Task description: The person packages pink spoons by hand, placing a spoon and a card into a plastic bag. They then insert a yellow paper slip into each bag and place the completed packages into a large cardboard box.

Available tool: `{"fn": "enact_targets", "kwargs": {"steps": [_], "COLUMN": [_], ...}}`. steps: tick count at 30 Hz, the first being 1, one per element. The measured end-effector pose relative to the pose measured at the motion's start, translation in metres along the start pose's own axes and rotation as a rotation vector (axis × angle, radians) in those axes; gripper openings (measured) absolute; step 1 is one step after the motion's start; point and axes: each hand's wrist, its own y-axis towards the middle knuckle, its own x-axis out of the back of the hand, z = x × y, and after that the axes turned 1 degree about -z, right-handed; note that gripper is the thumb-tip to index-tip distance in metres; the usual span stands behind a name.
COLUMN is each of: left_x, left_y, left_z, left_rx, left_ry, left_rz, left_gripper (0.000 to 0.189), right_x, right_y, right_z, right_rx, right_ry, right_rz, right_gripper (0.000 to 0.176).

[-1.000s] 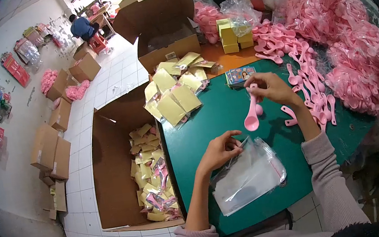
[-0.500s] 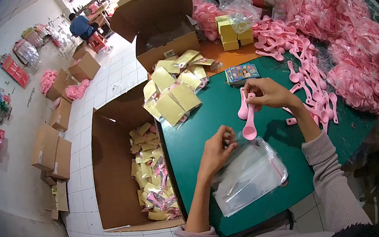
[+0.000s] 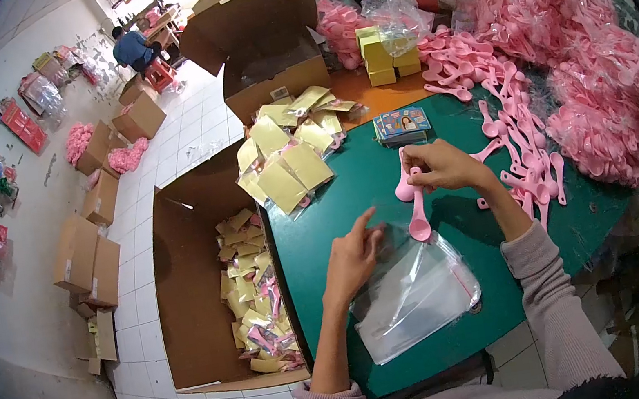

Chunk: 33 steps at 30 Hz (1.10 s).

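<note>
My right hand (image 3: 440, 165) pinches pink measuring spoons (image 3: 419, 227) by their handles; at least two show, one bowl hanging low over the plastic. At the left, my left hand (image 3: 355, 262) has its index finger stretched and the others curled, with the lifted edge of a clear plastic bag (image 3: 395, 231) at its fingertips. How firmly it grips the film is hard to see. Under both hands lies a stack of clear plastic bags (image 3: 403, 315) on the green table (image 3: 313, 242). Behind my right hand is a stack of printed cards (image 3: 403, 126).
Loose pink spoons (image 3: 527, 177) spread at right, beside bulging bags of spoons (image 3: 606, 99). Packed yellow-card packets (image 3: 281, 164) pile at the table's left edge, above a carton (image 3: 206, 299) of more packets. Yellow card blocks (image 3: 379, 58) stand behind. A person (image 3: 133, 47) sits far off.
My left index finger has straightened and the bag's film spreads wider between the hands. The spoons in my right hand have come slightly lower, over the bag. The view has shifted a little.
</note>
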Motion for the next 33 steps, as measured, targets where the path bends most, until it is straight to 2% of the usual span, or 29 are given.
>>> {"fn": "enact_targets", "kwargs": {"steps": [1, 3, 4, 6, 7, 8, 10, 14, 19, 23, 25, 27, 28, 29, 30, 32, 33], "left_x": [0.002, 0.004, 0.004, 0.006, 0.009, 0.010, 0.011, 0.014, 0.005, 0.003, 0.013, 0.021, 0.025, 0.029, 0.032, 0.037, 0.037], "left_y": [0.001, 0.005, 0.005, 0.006, 0.006, 0.006, 0.007, 0.007, 0.008, 0.007, 0.010, 0.020, 0.026, 0.030, 0.036, 0.045, 0.047], "left_z": [0.002, 0.007, 0.008, 0.010, 0.003, 0.000, -0.003, -0.008, 0.002, -0.001, -0.003, -0.004, -0.008, -0.019, -0.022, -0.024, -0.025], "left_rx": [0.001, 0.094, 0.096, 0.241, 0.310, 0.310, 0.338, 0.403, 0.318, 0.303, 0.425, 0.349, 0.281, 0.354, 0.349, 0.317, 0.317], "left_ry": [0.002, -0.284, -0.281, -0.740, -0.754, -0.757, -0.770, -0.823, -0.876, -0.822, -0.850, -0.807, -0.773, -0.801, -0.803, -0.822, -0.844], "left_rz": [0.002, -0.072, -0.072, 0.073, 0.096, 0.093, 0.133, 0.126, 0.110, 0.084, 0.269, 0.262, 0.254, 0.190, 0.189, 0.131, 0.131], "left_gripper": [0.033, 0.037, 0.037, 0.042, 0.045, 0.045, 0.044, 0.046, 0.040, 0.034, 0.035, 0.036, 0.036, 0.036, 0.036, 0.035, 0.035], "right_x": [-0.001, -0.001, 0.000, 0.003, 0.002, 0.001, -0.003, -0.010, -0.019, -0.027, -0.026, -0.027, -0.031, -0.032, -0.028, -0.013, 0.004], "right_y": [0.000, 0.001, 0.001, 0.002, 0.005, 0.005, 0.008, 0.008, 0.008, 0.005, 0.006, 0.010, 0.016, 0.019, 0.020, 0.025, 0.035], "right_z": [-0.001, -0.004, -0.003, 0.001, 0.002, 0.005, 0.014, 0.021, 0.025, 0.040, 0.042, 0.037, 0.030, 0.025, 0.018, 0.016, 0.002], "right_rx": [-0.001, 0.020, 0.020, -0.041, -0.079, -0.078, -0.029, 0.047, 0.114, 0.067, 0.047, 0.026, 0.240, 0.451, 0.454, 0.192, 0.190], "right_ry": [0.002, -0.044, -0.041, 0.142, 0.266, 0.264, 0.413, 0.453, 0.426, 0.339, 0.314, 0.282, 0.320, 0.356, 0.350, 0.744, 0.727], "right_rz": [-0.001, -0.001, -0.001, -0.217, -0.333, -0.329, -0.458, -0.390, -0.283, -0.154, -0.172, -0.193, -0.153, -0.107, -0.106, 0.113, -0.014], "right_gripper": [0.016, 0.016, 0.016, 0.016, 0.018, 0.018, 0.022, 0.024, 0.024, 0.021, 0.021, 0.024, 0.030, 0.039, 0.039, 0.050, 0.053]}}
